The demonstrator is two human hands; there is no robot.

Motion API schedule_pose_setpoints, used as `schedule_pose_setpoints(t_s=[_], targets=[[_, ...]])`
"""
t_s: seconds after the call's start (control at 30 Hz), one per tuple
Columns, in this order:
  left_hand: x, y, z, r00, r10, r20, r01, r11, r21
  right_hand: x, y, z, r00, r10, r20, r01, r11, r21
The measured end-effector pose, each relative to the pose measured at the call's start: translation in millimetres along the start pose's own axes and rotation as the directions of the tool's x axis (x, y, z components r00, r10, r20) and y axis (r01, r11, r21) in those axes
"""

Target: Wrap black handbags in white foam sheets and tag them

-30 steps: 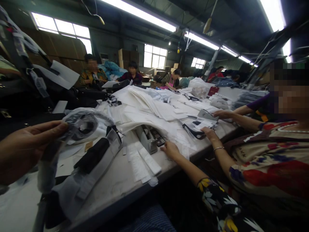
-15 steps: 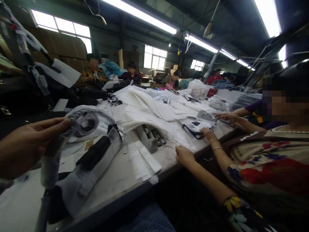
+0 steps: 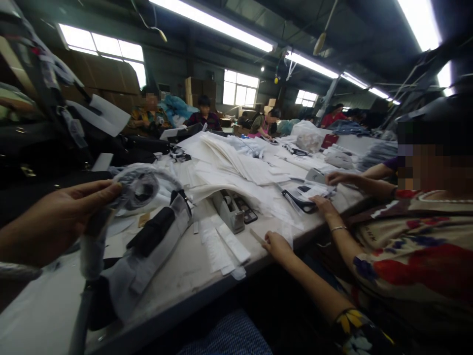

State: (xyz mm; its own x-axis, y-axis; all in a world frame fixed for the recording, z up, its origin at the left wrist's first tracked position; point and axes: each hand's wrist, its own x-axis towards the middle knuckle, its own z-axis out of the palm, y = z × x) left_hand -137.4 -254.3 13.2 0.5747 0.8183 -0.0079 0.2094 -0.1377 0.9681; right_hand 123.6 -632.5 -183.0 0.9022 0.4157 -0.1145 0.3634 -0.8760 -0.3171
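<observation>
The left hand pinches a wrapped strap. Well apart, the right hand grips a strip slanting toward the dispenser.

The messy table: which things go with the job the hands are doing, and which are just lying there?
Seem part of the job:
- plastic-wrapped strap, in the left hand
- thin strip, in the right hand
- perhaps the black bundle

Probably just lying about:
- tape dispenser
- white sheets
</observation>
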Motion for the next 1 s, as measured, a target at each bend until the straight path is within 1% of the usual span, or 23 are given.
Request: schedule_pose_setpoints(t_s=[0.03,0.07,0.1,0.17,0.2,0.23,0.27,0.3,0.33,0.37,0.4,0.47,0.53,0.6,0.67,0.73,0.8,0.83,0.9,0.97,1.0], targets=[[-7,5,0.8,0.997,-0.021,0.077,0.027,0.996,-0.082,1,2,0,1.0,0.005,0.012,-0.006,1.0,0.026],[-12,9,1.3,0.989,-0.014,0.146,0.035,0.989,-0.142,2,5,-1,1.0,0.002,0.025,-0.004,0.998,0.056],[-15,11,1.4,0.983,0.001,0.184,0.035,0.98,-0.196,3,7,-2,0.999,-0.01,0.039,0.006,0.996,0.087],[-16,12,0.1,0.979,0.017,0.203,0.033,0.971,-0.237,4,6,-7,0.998,-0.055,0.044,0.048,0.987,0.151],[-15,11,-1.1,0.979,0.021,0.202,0.029,0.97,-0.241,2,1,-11,0.996,-0.089,0.021,0.083,0.972,0.222],[-14,10,-2.3,0.979,0.026,0.203,0.023,0.972,-0.235,-2,-9,-16,0.991,-0.132,-0.014,0.13,0.935,0.33],[-12,9,-3.2,0.978,0.033,0.204,0.014,0.974,-0.227,-8,-23,-22,0.983,-0.178,-0.051,0.181,0.867,0.465],[-12,8,-3.7,0.977,0.047,0.208,0.0,0.975,-0.221,-17,-42,-29,0.971,-0.223,-0.082,0.227,0.765,0.603],[-12,8,-3.7,0.975,0.062,0.213,-0.015,0.976,-0.217,-27,-64,-35,0.956,-0.275,-0.103,0.261,0.637,0.726],[-13,8,-3.3,0.973,0.079,0.218,-0.032,0.977,-0.212,-37,-89,-41,0.941,-0.324,-0.097,0.267,0.535,0.802],[-15,9,-2.6,0.969,0.099,0.227,-0.053,0.978,-0.203,-46,-115,-46,0.923,-0.374,-0.085,0.274,0.487,0.83],[-19,9,-1.2,0.956,0.15,0.253,-0.106,0.978,-0.177,-60,-165,-54,0.892,-0.437,-0.112,0.302,0.393,0.869],[-23,9,-0.9,0.939,0.193,0.284,-0.159,0.977,-0.139,-64,-206,-56,0.877,-0.473,-0.081,0.278,0.364,0.889],[-27,8,-1.5,0.93,0.223,0.294,-0.2,0.974,-0.107,-61,-234,-55,0.871,-0.49,-0.035,0.244,0.371,0.896],[-30,6,-2.0,0.927,0.245,0.284,-0.23,0.97,-0.084,-56,-253,-53,0.868,-0.497,-0.011,0.226,0.374,0.9],[-32,5,-1.3,0.925,0.261,0.277,-0.249,0.965,-0.079,-50,-266,-53,0.862,-0.506,-0.004,0.219,0.367,0.904],[-34,4,0.7,0.916,0.277,0.29,-0.264,0.961,-0.084,-46,-277,-54,0.848,-0.53,-0.013,0.217,0.323,0.921],[-35,4,2.0,0.91,0.287,0.299,-0.273,0.958,-0.088,-45,-282,-55,0.837,-0.547,-0.03,0.212,0.274,0.938],[-38,5,4.0,0.896,0.313,0.313,-0.299,0.95,-0.095,-45,-291,-56,0.817,-0.573,-0.061,0.165,0.131,0.978],[-40,6,4.6,0.891,0.334,0.308,-0.32,0.943,-0.096,-46,-298,-57,0.807,-0.59,-0.028,0.044,0.013,0.999],[-41,7,4.3,0.891,0.335,0.306,-0.322,0.942,-0.092,-48,-300,-57,0.8,-0.599,0.015,-0.035,-0.021,0.999]])
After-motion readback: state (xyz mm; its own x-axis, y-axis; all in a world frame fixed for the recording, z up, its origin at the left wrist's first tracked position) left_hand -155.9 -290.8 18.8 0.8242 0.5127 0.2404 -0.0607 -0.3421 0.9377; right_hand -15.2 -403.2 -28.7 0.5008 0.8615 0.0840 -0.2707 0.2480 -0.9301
